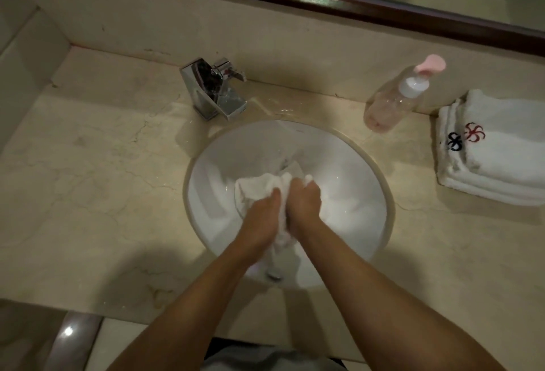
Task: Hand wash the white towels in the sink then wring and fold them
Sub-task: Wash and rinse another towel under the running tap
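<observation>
Over a round white sink (pixel 365 193), the left hand (pixel 262 217) and right hand (pixel 303 202) both clench a bunched wet white towel (pixel 259 185); folded towels (pixel 495 158) sit on the table (pixel 88 179)

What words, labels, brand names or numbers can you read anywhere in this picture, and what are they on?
No readable text anywhere.
Folded towels: two embroidered pinwheel emblems, one red and one dark, with no letters.
Soap bottle: clear with a pink pump, no label visible.
Faucet: plain chrome, no marking legible.
Towel in the sink: plain white.
</observation>
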Tool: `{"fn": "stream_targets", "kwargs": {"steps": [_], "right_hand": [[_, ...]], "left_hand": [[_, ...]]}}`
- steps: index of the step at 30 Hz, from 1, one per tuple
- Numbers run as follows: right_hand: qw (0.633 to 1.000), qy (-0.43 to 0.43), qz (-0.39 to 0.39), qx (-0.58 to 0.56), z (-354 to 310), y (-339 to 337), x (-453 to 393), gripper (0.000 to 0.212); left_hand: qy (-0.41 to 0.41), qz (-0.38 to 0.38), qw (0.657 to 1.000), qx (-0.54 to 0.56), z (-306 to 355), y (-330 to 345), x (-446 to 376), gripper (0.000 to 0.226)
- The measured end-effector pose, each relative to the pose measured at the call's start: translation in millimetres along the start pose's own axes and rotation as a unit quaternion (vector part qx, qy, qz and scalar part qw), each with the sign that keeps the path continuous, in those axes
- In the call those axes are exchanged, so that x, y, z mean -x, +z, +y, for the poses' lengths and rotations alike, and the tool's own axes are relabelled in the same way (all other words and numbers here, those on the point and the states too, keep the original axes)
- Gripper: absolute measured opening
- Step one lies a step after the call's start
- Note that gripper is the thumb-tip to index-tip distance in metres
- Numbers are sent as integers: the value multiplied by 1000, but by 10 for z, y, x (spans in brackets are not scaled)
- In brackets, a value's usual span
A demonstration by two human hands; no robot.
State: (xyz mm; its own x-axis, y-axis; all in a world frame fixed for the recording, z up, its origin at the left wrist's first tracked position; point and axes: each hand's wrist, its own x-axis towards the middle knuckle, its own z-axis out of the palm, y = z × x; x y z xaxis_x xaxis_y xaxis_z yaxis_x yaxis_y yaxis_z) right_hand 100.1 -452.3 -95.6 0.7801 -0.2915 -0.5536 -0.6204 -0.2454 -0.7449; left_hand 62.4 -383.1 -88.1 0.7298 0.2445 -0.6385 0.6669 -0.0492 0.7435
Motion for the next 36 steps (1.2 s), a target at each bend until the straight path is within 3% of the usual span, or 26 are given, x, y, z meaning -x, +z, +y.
{"fn": "stream_targets", "kwargs": {"steps": [3, 5, 7, 10, 12, 14, 16, 18, 19, 21, 24, 26, 27, 28, 30, 31, 33, 36], "right_hand": [[995, -67, -68, 40, 78, 48, 303, 29], [1000, -6, -6, 26, 96, 24, 164, 33], [998, 56, 33, -11, 68, 40, 12, 35], [996, -39, -83, 18, 35, 66, 174, 27], [997, -47, -60, 14, 128, -36, 115, 31], [999, 14, 1, -47, 216, -233, -46, 38], [990, 65, -41, -120, 232, -400, -32, 41], [962, 108, -125, -217, 250, -594, 118, 28], [930, 142, -173, -292, 283, -705, 168, 28], [866, 210, -213, -399, 393, -873, 190, 35], [831, 304, -214, -413, 569, -834, 166, 48], [835, 309, -224, -397, 565, -759, 141, 60], [842, 304, -229, -383, 503, -696, 119, 65], [871, 284, -233, -325, 422, -620, 106, 65], [963, 153, -217, -54, 220, -449, 171, 59], [977, 60, -184, 94, 157, -382, 231, 58], [947, -93, -190, 241, 17, -303, 380, 54], [935, -129, -154, 291, -23, -325, 234, 50]], "left_hand": [[-17, 17, 999, 27, 18, -82, -84, 40], [-13, -3, 1000, 4, 1, -2, -4, 57], [1, 10, 1000, 6, -30, 75, 67, 60], [-20, 41, 998, 53, -14, -2, -139, 40], [-36, 9, 997, 71, 4, 17, -40, 43], [-14, -60, 998, 28, -46, 124, 190, 47], [8, -86, 996, 1, -80, 100, 333, 43], [-15, -40, 999, 31, -104, -80, 212, 38], [-55, -30, 994, 94, -158, -173, 130, 32], [-137, -41, 954, 262, -253, -289, 31, 23], [-203, -112, 884, 406, -317, -359, 5, 44], [-203, -134, 880, 407, -270, -338, 0, 53], [-200, -127, 901, 364, -239, -297, -6, 52], [-199, -112, 922, 312, -205, -245, -6, 53], [-196, -66, 954, 217, -141, -157, -16, 67], [-177, -28, 968, 175, -116, -145, -59, 74], [-126, 22, 986, 107, -73, -169, -144, 84], [-77, -4, 996, 52, 49, -120, -6, 91]]}}
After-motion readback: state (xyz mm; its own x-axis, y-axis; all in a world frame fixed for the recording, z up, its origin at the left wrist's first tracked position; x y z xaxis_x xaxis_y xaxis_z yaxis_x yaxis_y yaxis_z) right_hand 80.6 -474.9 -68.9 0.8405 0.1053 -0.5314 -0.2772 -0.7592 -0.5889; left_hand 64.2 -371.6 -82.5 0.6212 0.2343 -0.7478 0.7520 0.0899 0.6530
